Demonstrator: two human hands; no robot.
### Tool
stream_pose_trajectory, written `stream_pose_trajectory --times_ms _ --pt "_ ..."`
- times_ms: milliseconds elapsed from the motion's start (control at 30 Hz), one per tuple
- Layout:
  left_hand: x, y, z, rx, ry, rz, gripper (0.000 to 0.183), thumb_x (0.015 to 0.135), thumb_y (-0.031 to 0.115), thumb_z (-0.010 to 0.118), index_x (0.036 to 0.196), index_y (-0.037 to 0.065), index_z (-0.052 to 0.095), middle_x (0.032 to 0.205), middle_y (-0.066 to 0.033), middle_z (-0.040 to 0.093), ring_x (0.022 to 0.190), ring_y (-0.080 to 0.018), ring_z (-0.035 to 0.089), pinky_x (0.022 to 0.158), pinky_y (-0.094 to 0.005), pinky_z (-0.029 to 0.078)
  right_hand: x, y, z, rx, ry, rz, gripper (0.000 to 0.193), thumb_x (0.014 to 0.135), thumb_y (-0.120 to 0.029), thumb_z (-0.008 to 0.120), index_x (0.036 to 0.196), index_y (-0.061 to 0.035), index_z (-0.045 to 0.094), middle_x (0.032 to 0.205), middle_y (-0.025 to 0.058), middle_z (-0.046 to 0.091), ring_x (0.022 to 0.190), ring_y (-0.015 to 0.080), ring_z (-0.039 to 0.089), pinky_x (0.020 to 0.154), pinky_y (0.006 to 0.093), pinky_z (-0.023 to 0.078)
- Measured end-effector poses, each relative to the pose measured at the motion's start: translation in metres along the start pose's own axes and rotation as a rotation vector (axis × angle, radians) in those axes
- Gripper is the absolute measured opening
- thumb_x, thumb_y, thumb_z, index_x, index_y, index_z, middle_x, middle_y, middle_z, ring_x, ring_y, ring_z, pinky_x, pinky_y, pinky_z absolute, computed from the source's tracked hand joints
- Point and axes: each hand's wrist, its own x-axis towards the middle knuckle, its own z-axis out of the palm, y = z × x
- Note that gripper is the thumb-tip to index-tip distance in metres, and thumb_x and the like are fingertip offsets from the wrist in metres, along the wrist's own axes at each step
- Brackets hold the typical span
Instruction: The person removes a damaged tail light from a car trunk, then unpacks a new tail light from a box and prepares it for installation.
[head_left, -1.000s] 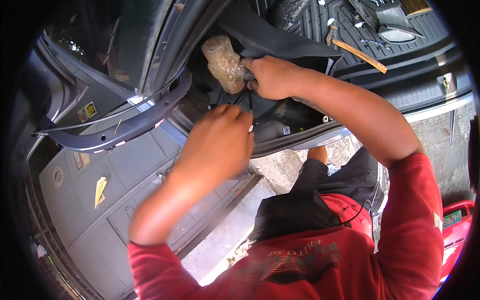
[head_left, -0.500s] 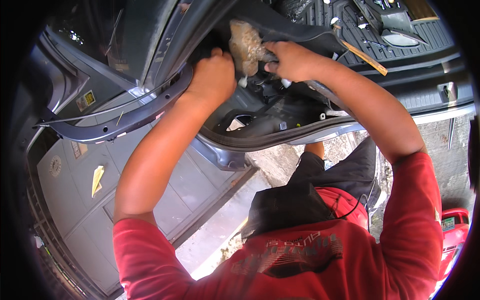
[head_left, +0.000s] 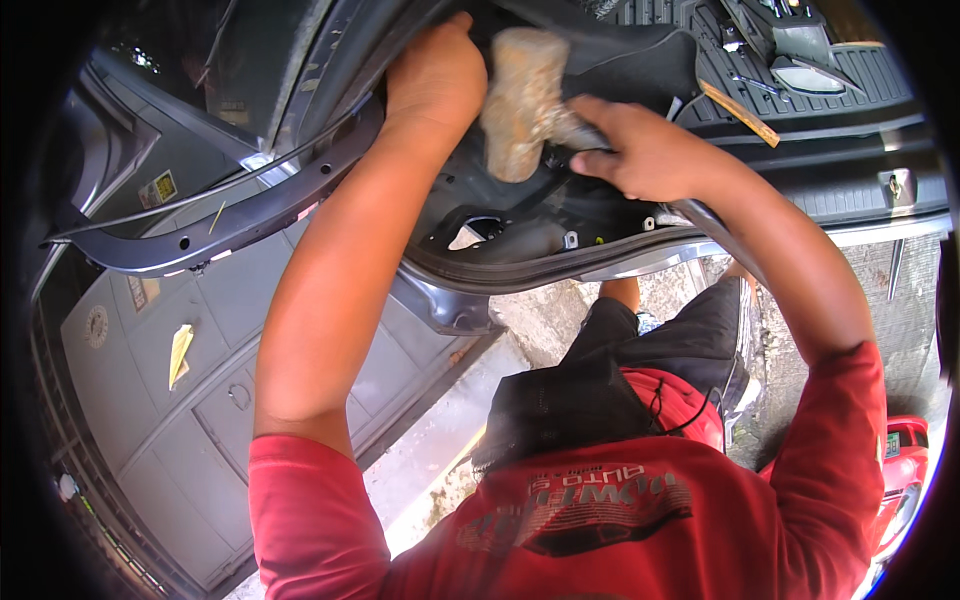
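Observation:
My right hand (head_left: pixel 640 150) is wrapped round the handle of a mallet, close below its head. The mallet (head_left: pixel 522 105) has a thick, worn, brownish-grey head, slightly blurred, held over the car's open door area; its handle runs back beneath my right forearm. My left hand (head_left: pixel 437 75) is closed against the dark pillar trim (head_left: pixel 395 40), just left of the mallet head. Its fingers are mostly hidden, so what they grip cannot be made out. Below both hands lies the exposed sill cavity (head_left: pixel 520 225), edged by a black rubber seal (head_left: pixel 560 275).
A detached curved grey trim strip (head_left: pixel 240 228) reaches out at the left. On the ribbed floor mat (head_left: pixel 870 85) at the far right lie tools and a wooden stick (head_left: pixel 738 112). Grey panelled gate (head_left: pixel 150 400) stands left; a red vehicle (head_left: pixel 905 470) is at lower right.
My left hand has moved farther up along the trim. My right hand and the mallet have shifted right and a little nearer, away from the left hand. The view has shifted slightly.

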Motion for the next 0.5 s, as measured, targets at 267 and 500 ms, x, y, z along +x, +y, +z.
stream_pose_trajectory --times_ms 267,500 --pt "0.016 0.0 0.004 -0.1 0.098 -0.128 0.044 0.1 0.019 0.059 0.141 0.006 0.068 0.141 -0.0285 0.065 0.133 -0.0456 0.062 0.111 -0.0492 0.052 0.087 -0.021 0.059 0.237 -0.514 0.258 0.064 0.104 -0.02 0.07 0.159 0.0007 0.045 0.079 0.0157 0.069 0.057 0.0222 0.065 0.053 0.0391 0.055" --pt "0.012 0.004 0.003 -0.052 0.06 -0.14 0.045 0.104 0.023 0.056 0.144 0.004 0.063 0.143 -0.0294 0.061 0.134 -0.0455 0.061 0.113 -0.05 0.051 0.084 -0.005 0.063 0.099 -0.573 0.277 0.067 0.104 -0.02 0.068 0.161 0.0018 0.041 0.078 0.0147 0.068 0.055 0.022 0.063 0.052 0.0388 0.053"
